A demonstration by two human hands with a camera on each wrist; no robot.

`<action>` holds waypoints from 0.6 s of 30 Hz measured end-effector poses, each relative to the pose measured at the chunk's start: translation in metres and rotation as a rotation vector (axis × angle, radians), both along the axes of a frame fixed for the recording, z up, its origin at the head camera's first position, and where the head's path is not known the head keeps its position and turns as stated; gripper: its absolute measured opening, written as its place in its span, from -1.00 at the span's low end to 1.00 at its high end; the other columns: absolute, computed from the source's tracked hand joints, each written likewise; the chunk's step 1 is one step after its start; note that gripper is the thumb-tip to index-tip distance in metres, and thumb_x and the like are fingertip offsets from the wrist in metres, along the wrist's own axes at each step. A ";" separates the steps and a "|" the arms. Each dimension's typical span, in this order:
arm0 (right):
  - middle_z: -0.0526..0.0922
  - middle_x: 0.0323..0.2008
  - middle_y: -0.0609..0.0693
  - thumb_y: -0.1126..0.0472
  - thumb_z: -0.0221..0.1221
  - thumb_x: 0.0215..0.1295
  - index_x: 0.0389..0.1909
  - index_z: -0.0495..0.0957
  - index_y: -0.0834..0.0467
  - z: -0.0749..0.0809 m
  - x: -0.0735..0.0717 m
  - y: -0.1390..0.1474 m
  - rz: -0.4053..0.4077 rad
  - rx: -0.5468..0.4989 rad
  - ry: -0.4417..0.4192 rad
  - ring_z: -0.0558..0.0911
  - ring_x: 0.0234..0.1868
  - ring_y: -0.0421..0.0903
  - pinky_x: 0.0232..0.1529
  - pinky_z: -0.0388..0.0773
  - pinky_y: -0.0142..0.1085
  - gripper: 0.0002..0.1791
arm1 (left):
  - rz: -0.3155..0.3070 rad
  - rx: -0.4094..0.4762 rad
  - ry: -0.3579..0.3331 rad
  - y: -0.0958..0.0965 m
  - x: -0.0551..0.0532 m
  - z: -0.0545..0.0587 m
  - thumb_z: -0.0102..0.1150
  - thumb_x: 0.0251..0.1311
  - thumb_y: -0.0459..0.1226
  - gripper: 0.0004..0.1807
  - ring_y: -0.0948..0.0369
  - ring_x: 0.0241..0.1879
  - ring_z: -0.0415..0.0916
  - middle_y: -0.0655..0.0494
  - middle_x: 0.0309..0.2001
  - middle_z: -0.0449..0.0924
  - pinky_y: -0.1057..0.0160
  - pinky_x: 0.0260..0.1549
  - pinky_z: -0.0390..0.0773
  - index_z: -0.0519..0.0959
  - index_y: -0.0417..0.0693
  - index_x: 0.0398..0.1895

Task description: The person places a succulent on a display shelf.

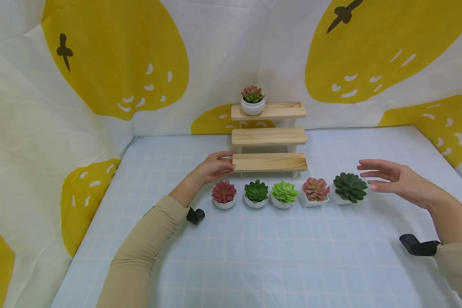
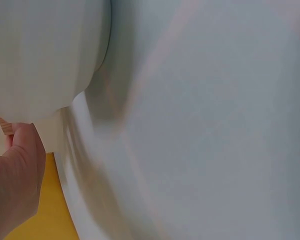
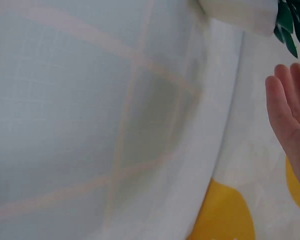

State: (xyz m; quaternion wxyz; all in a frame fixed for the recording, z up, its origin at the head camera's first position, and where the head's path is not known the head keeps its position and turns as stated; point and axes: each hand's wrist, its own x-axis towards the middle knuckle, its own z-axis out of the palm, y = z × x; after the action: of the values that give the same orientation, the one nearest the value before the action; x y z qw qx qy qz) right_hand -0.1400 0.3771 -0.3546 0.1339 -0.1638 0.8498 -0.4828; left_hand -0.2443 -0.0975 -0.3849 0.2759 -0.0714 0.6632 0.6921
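My left hand (image 1: 217,166) holds the left end of the lowest board of a three-step wooden shelf (image 1: 269,162). In the left wrist view, a bit of wood (image 2: 7,128) shows by the fingers of that hand (image 2: 17,175). To the right, my right hand (image 1: 402,182) hovers with extended fingers beside a dark green succulent (image 1: 350,187), apart from it. The right wrist view shows the same hand (image 3: 292,105) below the plant's white pot (image 3: 245,15). Below the left hand stands a red succulent (image 1: 224,192) in a white pot.
In the row before the shelf are a green succulent (image 1: 256,191), a light green succulent (image 1: 285,192) and a pink succulent (image 1: 315,189). Another potted succulent (image 1: 253,100) sits on the top step's left side. A patterned cloth (image 1: 223,34) hangs behind.
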 end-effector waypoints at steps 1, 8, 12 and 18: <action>0.42 0.14 -0.32 0.50 0.06 0.24 0.35 0.17 0.16 -0.002 0.000 0.000 0.007 0.001 -0.004 0.44 0.06 -0.41 -0.15 0.47 -0.51 -0.35 | 0.001 0.001 -0.001 0.000 0.000 0.000 0.09 0.16 -0.52 -0.40 0.15 -0.13 0.44 -0.11 0.22 0.32 0.14 0.05 0.44 0.32 -0.07 0.31; 0.31 0.19 -0.39 0.47 0.09 0.22 0.38 0.09 0.22 -0.016 0.003 0.000 0.098 -0.019 -0.061 0.35 0.10 -0.46 -0.10 0.44 -0.50 -0.30 | -0.004 0.005 0.002 -0.001 0.000 -0.001 0.08 0.17 -0.51 -0.40 0.16 -0.14 0.45 -0.10 0.24 0.32 0.13 0.06 0.43 0.32 -0.08 0.31; 0.15 0.23 -0.36 0.36 0.18 0.18 0.40 0.08 0.09 -0.020 0.004 -0.001 0.078 0.053 -0.144 0.27 0.21 -0.24 -0.07 0.42 -0.52 -0.22 | -0.004 0.010 -0.001 -0.001 0.000 -0.002 0.09 0.17 -0.51 -0.40 0.16 -0.14 0.45 -0.09 0.23 0.32 0.14 0.05 0.45 0.32 -0.07 0.31; 0.21 0.18 -0.37 0.34 0.26 0.10 0.35 0.13 0.09 -0.025 0.001 -0.006 0.056 0.077 -0.148 0.28 0.23 -0.24 -0.05 0.37 -0.57 -0.21 | 0.000 0.004 0.006 -0.001 0.000 -0.001 0.10 0.17 -0.51 -0.41 0.17 -0.16 0.46 -0.10 0.22 0.33 0.18 0.00 0.49 0.33 -0.07 0.30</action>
State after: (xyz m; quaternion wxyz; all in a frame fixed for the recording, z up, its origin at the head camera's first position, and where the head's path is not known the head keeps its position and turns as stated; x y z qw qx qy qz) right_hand -0.1393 0.3716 -0.3799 0.2160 -0.1459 0.8505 -0.4568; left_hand -0.2442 -0.0984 -0.3864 0.2741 -0.0686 0.6625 0.6937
